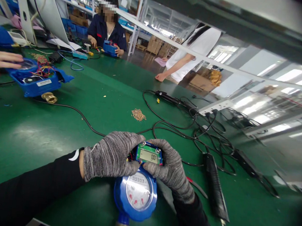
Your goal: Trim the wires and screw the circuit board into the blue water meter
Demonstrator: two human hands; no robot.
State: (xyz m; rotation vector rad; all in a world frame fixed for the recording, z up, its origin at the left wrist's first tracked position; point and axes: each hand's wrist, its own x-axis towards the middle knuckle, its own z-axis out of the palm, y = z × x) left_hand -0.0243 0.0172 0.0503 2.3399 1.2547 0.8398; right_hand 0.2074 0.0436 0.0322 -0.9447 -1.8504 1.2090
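In grey knitted gloves, my left hand (112,155) and my right hand (169,166) grip a small green circuit board with a lit display (148,156) from both sides. Digits show on its screen. Thumbs press at its lower edge, fingers curl around the far side. Just below it is a blue water meter (136,193) with a round dial, red pointers and a brass threaded end near me. Coloured wires show beside the board at my left fingers. The far part of the meter's body is hidden by my hands.
A small heap of brass screws (138,115) lies ahead. To the right are a black electric screwdriver (215,186), tangled cables and a power strip (215,107). A co-worker's hand (4,60) touches another blue meter (37,77) at left. Two people are across the table.
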